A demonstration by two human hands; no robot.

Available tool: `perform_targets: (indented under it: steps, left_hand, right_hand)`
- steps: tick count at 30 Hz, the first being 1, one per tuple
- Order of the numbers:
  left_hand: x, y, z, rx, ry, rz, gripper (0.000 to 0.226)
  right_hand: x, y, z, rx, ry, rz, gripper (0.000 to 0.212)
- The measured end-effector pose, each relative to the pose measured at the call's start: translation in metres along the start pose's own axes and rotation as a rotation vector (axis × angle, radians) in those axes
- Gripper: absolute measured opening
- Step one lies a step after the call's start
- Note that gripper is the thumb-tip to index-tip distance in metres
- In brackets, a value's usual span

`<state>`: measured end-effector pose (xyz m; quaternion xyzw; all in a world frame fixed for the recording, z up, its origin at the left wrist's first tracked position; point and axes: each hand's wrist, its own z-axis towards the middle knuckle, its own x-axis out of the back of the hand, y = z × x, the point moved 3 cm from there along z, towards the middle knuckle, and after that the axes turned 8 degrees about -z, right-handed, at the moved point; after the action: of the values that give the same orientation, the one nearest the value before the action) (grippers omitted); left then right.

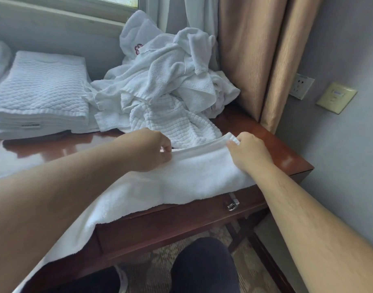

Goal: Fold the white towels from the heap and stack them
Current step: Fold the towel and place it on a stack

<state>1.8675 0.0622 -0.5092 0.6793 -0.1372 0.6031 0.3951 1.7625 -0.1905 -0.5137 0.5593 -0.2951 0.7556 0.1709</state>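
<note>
The desk (pixel 265 140) carries the heap (pixel 170 81) at its back and the stack (pixel 39 96) of folded towels at the left. Just before the heap, one towel (pixel 192 176) lies spread, and its near part hangs over the desk edge. The left hand (pixel 151 151) and the right hand (pixel 249 151) both pinch its far edge, well apart. This looks like the beginning of a fold. The next move probably needs the far edge to be drawn toward the person, with both ends kept level.
</note>
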Motion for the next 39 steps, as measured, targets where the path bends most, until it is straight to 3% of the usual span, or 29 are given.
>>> perform_targets:
  steps: [3, 5, 8, 11, 15, 18, 20, 24, 27, 32, 39]
  left_hand:
    - [-0.012, -0.004, 0.003, 0.011, -0.024, -0.005, 0.012]
    - [-0.015, -0.008, 0.000, 0.001, -0.031, -0.052, 0.012]
    - [-0.008, -0.017, -0.009, 0.010, -0.015, -0.178, 0.013]
    - [0.012, -0.036, -0.025, 0.059, 0.058, -0.281, 0.012]
    - [0.049, -0.080, -0.074, 0.179, 0.178, -0.264, 0.012]
    - [0.063, -0.114, -0.135, 0.321, 0.293, -0.213, 0.015]
    - [0.058, -0.126, -0.179, 0.395, 0.336, -0.161, 0.016]
    - [0.024, -0.133, -0.239, 0.477, 0.247, 0.011, 0.044]
    - [0.010, -0.137, -0.246, 0.450, 0.170, 0.052, 0.063]
    - [0.015, -0.169, -0.221, 0.362, 0.043, 0.051, 0.061]
    - [0.041, -0.203, -0.181, 0.177, 0.016, 0.072, 0.048]
  right_hand:
    - [-0.011, -0.002, -0.007, -0.012, -0.042, -0.091, 0.020]
    - [-0.011, -0.009, -0.018, 0.040, 0.058, -0.183, 0.015]
    - [-0.003, -0.043, -0.040, 0.323, 0.248, -0.046, 0.015]
    - [-0.006, -0.094, -0.079, 0.655, 0.067, 0.280, 0.020]
    - [-0.009, -0.154, -0.124, 0.909, -0.085, 0.479, 0.018]
    - [-0.012, -0.188, -0.146, 1.087, -0.172, 0.467, 0.014]
    - [-0.019, -0.203, -0.160, 1.237, -0.237, 0.385, 0.026]
    - [-0.037, -0.220, -0.180, 1.473, -0.236, 0.145, 0.052]
    - [-0.045, -0.225, -0.185, 1.538, -0.144, 0.114, 0.049]
    - [-0.046, -0.233, -0.189, 1.556, -0.005, 0.171, 0.031]
    - [-0.043, -0.260, -0.177, 1.316, -0.173, 0.306, 0.020]
